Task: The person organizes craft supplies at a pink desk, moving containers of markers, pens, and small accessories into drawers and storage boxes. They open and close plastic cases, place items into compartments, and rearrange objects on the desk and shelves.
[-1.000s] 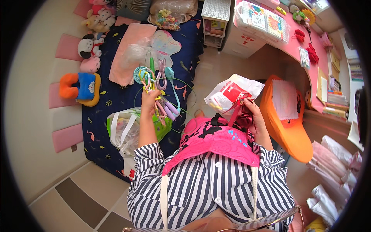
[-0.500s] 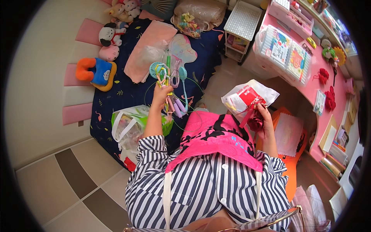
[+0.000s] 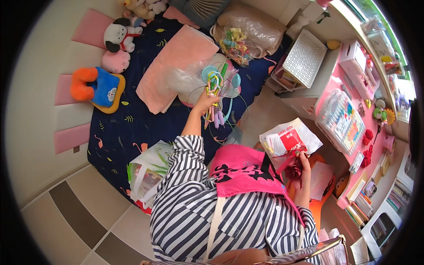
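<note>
My left hand (image 3: 205, 104) reaches forward over the bed, closed around a bundle of beaded jump ropes (image 3: 215, 84) in pastel colours, with lilac handles hanging below the fist. A light-blue round-headed thing (image 3: 208, 73) and a thin looping cord go with the bundle. At the right, my right hand (image 3: 302, 174) is closed on a dark red ribbon flower (image 3: 293, 169). A white plastic bag (image 3: 278, 139) with a red panel is held with it, sticking out beyond the fingers. Beyond my left hand lie crumpled clear plastic (image 3: 185, 81) and a folded pink towel (image 3: 161, 66).
A dark blue bedspread (image 3: 115, 145) covers the bed. On it stand a white-green carrier bag (image 3: 148, 170) and a clear bag of colourful pieces (image 3: 234, 44). Plush toys (image 3: 121, 35) line the wall. A white cart (image 3: 304, 57) stands beside the pink desk (image 3: 338, 106).
My left hand has moved forward and a little right with the jump ropes, toward the crumpled plastic. My right hand still holds the bag and ribbon flower. The view has shifted.
</note>
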`<state>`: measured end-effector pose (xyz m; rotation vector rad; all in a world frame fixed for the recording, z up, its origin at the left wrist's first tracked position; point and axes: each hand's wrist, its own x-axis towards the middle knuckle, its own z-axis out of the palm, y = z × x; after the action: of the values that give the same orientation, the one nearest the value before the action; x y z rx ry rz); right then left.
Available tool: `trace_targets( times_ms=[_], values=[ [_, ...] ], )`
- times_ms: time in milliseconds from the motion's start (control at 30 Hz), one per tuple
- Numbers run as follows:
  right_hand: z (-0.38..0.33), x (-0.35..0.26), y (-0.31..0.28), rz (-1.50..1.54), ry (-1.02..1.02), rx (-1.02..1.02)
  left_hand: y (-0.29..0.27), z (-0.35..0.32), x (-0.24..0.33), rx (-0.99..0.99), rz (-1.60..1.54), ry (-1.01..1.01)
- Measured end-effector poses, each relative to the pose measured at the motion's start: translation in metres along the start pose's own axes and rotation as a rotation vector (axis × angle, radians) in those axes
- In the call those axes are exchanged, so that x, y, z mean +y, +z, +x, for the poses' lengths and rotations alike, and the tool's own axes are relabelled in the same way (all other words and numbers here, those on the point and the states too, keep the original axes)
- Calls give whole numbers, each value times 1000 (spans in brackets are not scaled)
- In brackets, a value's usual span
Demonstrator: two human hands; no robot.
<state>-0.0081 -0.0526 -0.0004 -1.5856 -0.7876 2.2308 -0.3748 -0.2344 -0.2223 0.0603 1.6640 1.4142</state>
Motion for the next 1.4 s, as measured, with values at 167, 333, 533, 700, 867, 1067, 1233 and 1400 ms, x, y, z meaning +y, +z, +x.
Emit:
trace_targets(
  times_ms=[167,333,533,700,867,1067,1233,1400],
  values=[
    [3,8,67,-71,83,110,-65,31,-71,372,346,-127],
    [25,7,96,-114,153,33,-108,16,-110,656,587,-181],
    [41,2,122,-113,184,-89,-120,3,-82,378,915,-235],
    [65,8,138,-314,197,-382,3,-43,4,-119,202,-60],
    [88,21,159,-467,251,-487,49,-77,29,-350,-492,-107],
    [95,35,163,-394,321,-397,35,-76,27,-234,-451,-37],
    [87,28,145,-567,81,-439,48,-72,39,-273,-456,-73],
    [43,-16,133,-1160,-681,-369,85,-66,66,-469,-606,19]
  ],
)
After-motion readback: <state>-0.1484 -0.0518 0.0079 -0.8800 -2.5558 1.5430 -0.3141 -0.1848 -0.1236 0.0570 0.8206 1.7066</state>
